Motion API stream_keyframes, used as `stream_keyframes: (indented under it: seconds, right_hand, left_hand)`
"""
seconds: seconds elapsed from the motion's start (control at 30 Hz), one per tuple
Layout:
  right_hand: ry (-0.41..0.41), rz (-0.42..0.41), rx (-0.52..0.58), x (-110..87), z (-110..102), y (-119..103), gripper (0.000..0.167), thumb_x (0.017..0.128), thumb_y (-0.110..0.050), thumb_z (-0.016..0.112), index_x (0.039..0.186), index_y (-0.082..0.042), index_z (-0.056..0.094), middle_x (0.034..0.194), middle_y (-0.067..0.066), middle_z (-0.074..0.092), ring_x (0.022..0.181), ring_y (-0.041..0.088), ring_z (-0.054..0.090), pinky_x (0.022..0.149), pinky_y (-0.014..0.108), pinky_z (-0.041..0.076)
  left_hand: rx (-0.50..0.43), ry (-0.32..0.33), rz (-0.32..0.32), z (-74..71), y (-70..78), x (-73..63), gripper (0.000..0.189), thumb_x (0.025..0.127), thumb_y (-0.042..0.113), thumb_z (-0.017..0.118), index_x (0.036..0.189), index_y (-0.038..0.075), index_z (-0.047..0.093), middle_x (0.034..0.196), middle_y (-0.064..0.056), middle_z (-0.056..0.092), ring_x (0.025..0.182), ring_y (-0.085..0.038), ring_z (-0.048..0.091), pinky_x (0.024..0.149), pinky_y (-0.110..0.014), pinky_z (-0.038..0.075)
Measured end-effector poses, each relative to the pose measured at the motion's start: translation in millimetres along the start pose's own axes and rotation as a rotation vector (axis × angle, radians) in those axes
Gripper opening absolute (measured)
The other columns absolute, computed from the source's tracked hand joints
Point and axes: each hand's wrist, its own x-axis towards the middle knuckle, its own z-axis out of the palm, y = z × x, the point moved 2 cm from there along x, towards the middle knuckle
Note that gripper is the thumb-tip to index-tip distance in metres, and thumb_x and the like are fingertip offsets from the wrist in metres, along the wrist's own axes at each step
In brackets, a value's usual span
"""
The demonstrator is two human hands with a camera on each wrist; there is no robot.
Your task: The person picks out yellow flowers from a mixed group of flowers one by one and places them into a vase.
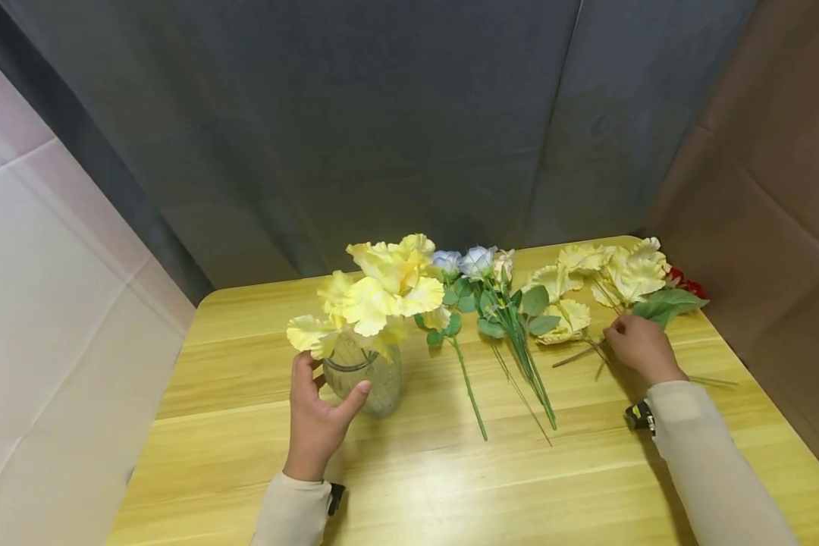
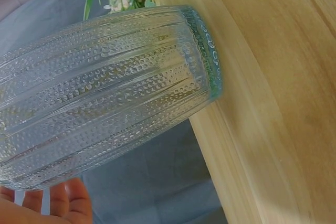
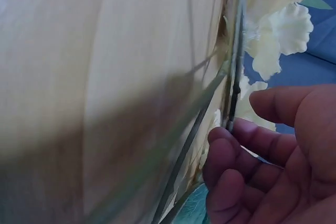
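Note:
My left hand [image 1: 317, 421] holds a clear glass vase [image 1: 375, 387] near its rim, fingers round the far left side and thumb toward the front. Large yellow flowers [image 1: 389, 292] stand in the vase. In the left wrist view the ribbed, dotted glass vase [image 2: 105, 87] fills the left part, with my fingers [image 2: 68, 198] against its side. At the right, my right hand [image 1: 641, 345] is at the stems of yellow flowers [image 1: 631, 273] lying on the table. Its curled fingers are on a thin stem [image 3: 234, 77]; the thumb stands slightly apart from them in the right wrist view.
Pale blue roses [image 1: 478, 262] with green stems lie at mid-table beside the vase. A red flower [image 1: 685, 282] and a large green leaf [image 1: 669, 303] are at the right edge of the wooden table [image 1: 450, 493]. A grey curtain [image 1: 382, 136] hangs behind.

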Motion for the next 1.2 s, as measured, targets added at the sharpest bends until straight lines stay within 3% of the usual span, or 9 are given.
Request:
stream_keyframes:
  seconds: [0.1, 0.3, 0.53, 0.67, 0.83, 1.0, 1.2]
  right_hand:
    - [0.033, 0.024, 0.018, -3.3, 0, 2, 0.028, 0.103, -0.023, 0.047, 0.088, -0.001, 0.058, 0.07, 0.009, 0.054, 0.058, 0.023, 0.044, 0.054, 0.036, 0.036]
    - [0.152, 0.092, 0.047, -14.9, -5, 3, 0.028, 0.1, -0.025, 0.053, 0.079, -0.006, 0.054, 0.06, 0.004, 0.048, 0.054, 0.021, 0.042, 0.054, 0.035, 0.034]
    - [0.254, 0.105, 0.101, -25.3, -11, -2, 0.02, 0.1, -0.015, 0.051, 0.098, 0.003, 0.06, 0.072, 0.012, 0.06, 0.058, 0.023, 0.049, 0.054, 0.036, 0.039]
    - [0.311, 0.092, 0.118, -29.0, -11, -6, 0.024, 0.101, -0.012, 0.05, 0.107, 0.007, 0.062, 0.082, 0.019, 0.065, 0.062, 0.024, 0.055, 0.056, 0.036, 0.043]
    - [0.371, 0.089, 0.152, -33.5, -13, -10, 0.023, 0.102, -0.012, 0.05, 0.11, 0.005, 0.062, 0.093, 0.022, 0.064, 0.062, 0.024, 0.056, 0.049, 0.033, 0.044]
    - [0.481, 0.059, 0.188, -36.5, -17, -20, 0.022, 0.101, -0.012, 0.052, 0.115, 0.006, 0.055, 0.097, 0.019, 0.06, 0.066, 0.02, 0.054, 0.047, 0.028, 0.04]
    - [0.564, 0.014, 0.25, -35.7, -21, -48, 0.037, 0.1, -0.011, 0.056, 0.133, 0.004, 0.05, 0.097, 0.01, 0.058, 0.068, 0.007, 0.05, 0.054, 0.02, 0.037]
  left_hand:
    - [-0.009, 0.002, -0.006, 0.9, 4.1, 0.5, 0.071, 0.074, 0.003, 0.083, 0.133, -0.003, 0.044, 0.128, -0.023, 0.048, 0.118, -0.036, 0.047, 0.092, -0.041, 0.042]
    - [-0.013, 0.001, 0.012, 2.1, 34.9, 2.8, 0.066, 0.073, -0.001, 0.079, 0.128, -0.011, 0.044, 0.123, -0.034, 0.046, 0.113, -0.047, 0.046, 0.09, -0.042, 0.041]
    - [-0.014, -0.003, 0.009, 0.9, -0.8, 0.7, 0.069, 0.076, 0.008, 0.083, 0.133, 0.001, 0.046, 0.127, -0.014, 0.05, 0.117, -0.029, 0.048, 0.092, -0.043, 0.043]
    - [-0.007, 0.0, 0.01, 0.7, -2.0, 0.6, 0.069, 0.076, 0.007, 0.083, 0.134, 0.001, 0.046, 0.127, -0.015, 0.05, 0.117, -0.029, 0.047, 0.091, -0.044, 0.043]
    - [-0.01, -0.009, 0.022, 2.0, -3.2, 1.9, 0.068, 0.076, 0.009, 0.083, 0.132, 0.001, 0.046, 0.126, -0.013, 0.05, 0.117, -0.028, 0.047, 0.092, -0.039, 0.044]
    - [-0.007, -0.013, 0.026, 2.4, -4.6, 1.4, 0.068, 0.075, 0.01, 0.083, 0.131, 0.001, 0.046, 0.124, -0.013, 0.05, 0.117, -0.031, 0.046, 0.091, -0.041, 0.044]
    - [-0.003, -0.007, 0.029, 0.9, -4.4, 1.2, 0.069, 0.075, 0.01, 0.083, 0.132, 0.001, 0.046, 0.125, -0.014, 0.05, 0.117, -0.032, 0.047, 0.092, -0.041, 0.044]
